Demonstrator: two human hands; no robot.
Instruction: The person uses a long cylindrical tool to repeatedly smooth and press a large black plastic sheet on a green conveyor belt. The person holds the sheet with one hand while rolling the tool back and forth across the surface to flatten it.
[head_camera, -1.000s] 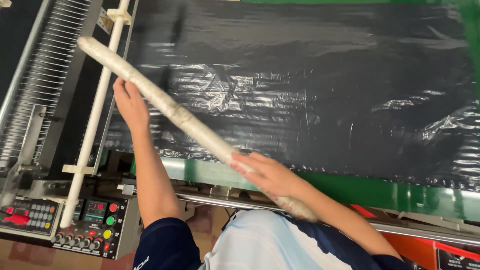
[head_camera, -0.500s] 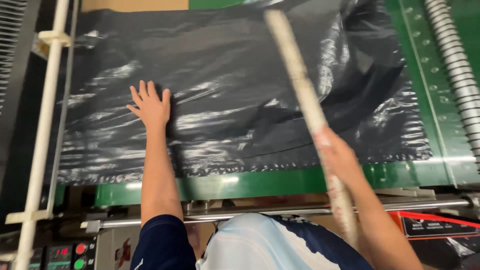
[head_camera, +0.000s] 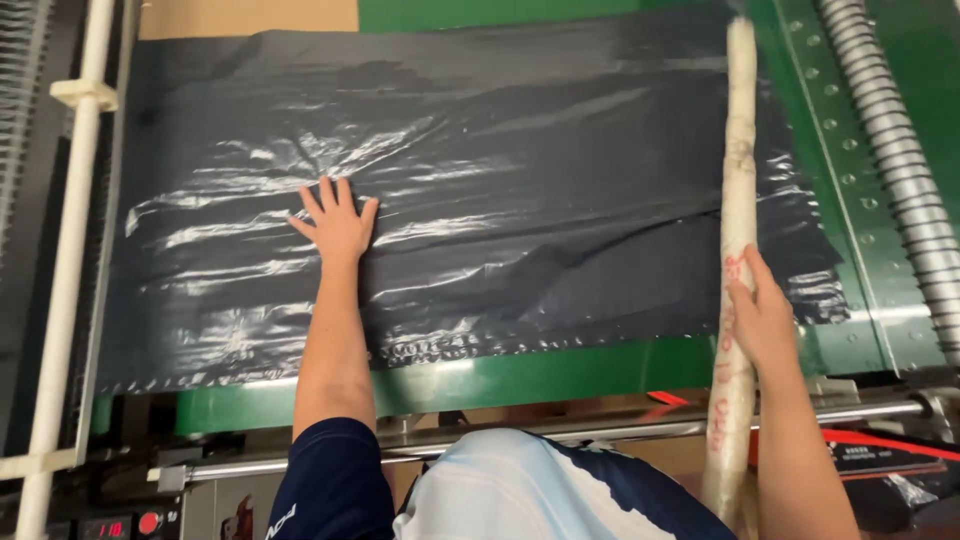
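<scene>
Black plastic sheet (head_camera: 520, 190) lay flat on green machine table (head_camera: 560, 365), wrinkled, covering most of it. L hand (head_camera: 337, 225) pressed palm-down on the sheet's left-centre, fingers spread. R hand (head_camera: 762, 320) gripped a long pale wrapped rod (head_camera: 738, 200) w/ fingers curled round it; rod ran nearly straight up-down over the sheet's right edge. White pipe rail (head_camera: 75, 200) stood at far left, ribbed grey hose (head_camera: 900, 150) at right, red-lit control panel (head_camera: 130, 524) bottom left.
</scene>
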